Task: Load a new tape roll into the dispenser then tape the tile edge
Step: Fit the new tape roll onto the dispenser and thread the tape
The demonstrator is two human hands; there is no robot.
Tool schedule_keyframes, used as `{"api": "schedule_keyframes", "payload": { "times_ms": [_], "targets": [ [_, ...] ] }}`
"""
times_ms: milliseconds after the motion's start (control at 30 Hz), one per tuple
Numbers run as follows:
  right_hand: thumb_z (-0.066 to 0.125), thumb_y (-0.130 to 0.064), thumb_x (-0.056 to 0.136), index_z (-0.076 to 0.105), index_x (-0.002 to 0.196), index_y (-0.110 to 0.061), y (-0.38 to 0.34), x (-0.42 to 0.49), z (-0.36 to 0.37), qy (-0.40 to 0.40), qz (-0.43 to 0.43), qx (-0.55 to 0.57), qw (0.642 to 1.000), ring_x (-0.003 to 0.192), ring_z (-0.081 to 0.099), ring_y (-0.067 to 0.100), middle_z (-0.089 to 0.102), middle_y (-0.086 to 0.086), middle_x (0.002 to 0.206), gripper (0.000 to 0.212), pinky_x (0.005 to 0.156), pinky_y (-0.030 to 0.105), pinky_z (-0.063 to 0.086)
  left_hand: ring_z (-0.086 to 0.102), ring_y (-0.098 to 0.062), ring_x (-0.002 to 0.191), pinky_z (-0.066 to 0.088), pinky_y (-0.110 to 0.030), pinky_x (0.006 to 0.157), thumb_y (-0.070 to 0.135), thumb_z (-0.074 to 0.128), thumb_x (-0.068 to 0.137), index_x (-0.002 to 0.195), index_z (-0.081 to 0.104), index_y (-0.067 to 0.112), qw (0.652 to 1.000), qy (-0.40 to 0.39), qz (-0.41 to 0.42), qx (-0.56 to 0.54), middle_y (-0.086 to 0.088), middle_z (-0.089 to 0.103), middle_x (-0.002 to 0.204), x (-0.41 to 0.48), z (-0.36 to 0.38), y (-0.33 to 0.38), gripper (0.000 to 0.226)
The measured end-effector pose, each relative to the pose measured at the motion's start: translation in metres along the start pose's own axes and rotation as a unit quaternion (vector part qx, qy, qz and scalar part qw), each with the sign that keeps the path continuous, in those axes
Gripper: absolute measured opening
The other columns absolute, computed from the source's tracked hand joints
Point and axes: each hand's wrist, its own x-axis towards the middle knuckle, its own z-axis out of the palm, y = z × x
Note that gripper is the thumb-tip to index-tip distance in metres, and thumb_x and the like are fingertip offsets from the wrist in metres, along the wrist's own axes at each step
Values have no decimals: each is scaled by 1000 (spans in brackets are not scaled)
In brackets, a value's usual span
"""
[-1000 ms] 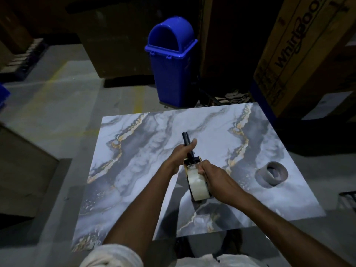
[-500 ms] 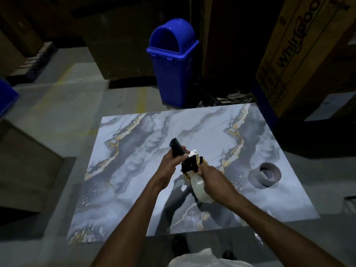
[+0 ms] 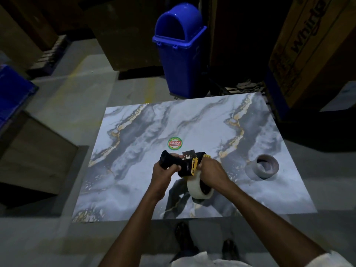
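Note:
A black and yellow tape dispenser [image 3: 187, 163] is held above a large marble-patterned tile [image 3: 146, 180] lying on the floor. My left hand [image 3: 163, 174] grips its black handle, which points left. My right hand [image 3: 212, 173] is closed around the dispenser's body and the whitish tape roll [image 3: 194, 187] mounted on it. The roll hangs at the lower end, toward me. A round green and red sticker [image 3: 174, 143] shows on the tile just beyond the dispenser. An empty grey tape core [image 3: 263, 166] rests on the tile's right side.
A blue swing-lid bin [image 3: 180, 53] stands just beyond the tile's far edge. A large cardboard appliance box [image 3: 308, 45] leans at the right. A brown box [image 3: 36, 155] sits left of the tile, and a blue crate [image 3: 11, 93] at far left. My feet [image 3: 204, 245] are by the near edge.
The dispenser has been turned from upright to lying sideways, handle now pointing left. Both hands kept their hold. The sticker on the tile has come into sight.

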Motion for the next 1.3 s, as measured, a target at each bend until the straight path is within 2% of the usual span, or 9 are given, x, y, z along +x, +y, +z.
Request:
{"api": "schedule_keyframes", "payload": {
  "times_ms": [200,333,433,567,767,933,1067,1200,1300],
  "targets": [
    [48,7,72,39,74,-19,2,4,-7,29,-65,-36,997,96,54,35,57,11,92,28,66,32,34,69,-22,114,58,-31,88,-11,70,87,120,70,5,999,-13,37,36,-6,75,118,-27,-11,-10,37],
    [48,8,69,26,57,-24,-3,12,-27,43,-68,-36,996,71,50,31,38,-2,64,41,56,29,31,66,-20,112,57,-26,84,-6,77,85,119,65,5,991,-44,97,85,-4,64,123,-39,-19,-10,38],
    [53,5,73,47,64,-17,-11,20,-43,32,-69,-50,996,71,59,31,57,5,71,24,52,29,36,65,-26,112,60,-39,86,2,79,87,122,64,11,986,-56,104,115,-4,63,121,-40,-21,-10,39],
    [53,7,71,32,58,-30,-18,19,-45,72,-97,-41,992,70,60,29,58,3,72,44,56,28,33,71,-25,93,60,-40,75,9,75,91,127,62,28,974,-77,94,191,0,67,120,-41,-24,-3,43],
    [54,12,75,64,108,-5,-20,10,-25,121,-109,-38,986,94,64,33,66,16,107,39,69,29,42,75,-31,72,55,-33,55,26,80,89,133,56,33,966,-130,31,220,-8,73,100,-46,-30,15,50],
    [51,9,79,60,100,-8,-22,9,-17,95,-137,-26,986,99,63,33,64,16,112,28,77,40,54,74,-46,81,56,-36,58,28,71,96,106,63,22,979,-104,-67,161,-31,67,103,-42,-31,32,14],
    [52,1,82,60,121,-9,-23,4,-12,111,-170,-11,979,112,60,31,62,13,128,41,90,39,53,77,-39,79,59,-37,62,33,73,94,92,48,10,946,-109,-185,243,-32,74,96,-24,-24,41,33],
    [51,5,86,58,116,-7,-25,-1,-6,134,-164,-27,977,108,52,32,58,13,119,34,82,39,43,76,-42,94,59,-42,78,20,71,92,102,65,-3,901,-142,-288,291,-25,77,92,-9,-14,41,25],
    [56,3,85,58,108,-6,-24,1,-1,143,-158,-74,974,99,55,34,58,14,109,24,75,38,43,73,-26,69,57,-26,59,25,67,99,114,65,-1,886,-172,-284,324,-18,76,91,-12,-1,36,31]
  ]
}}
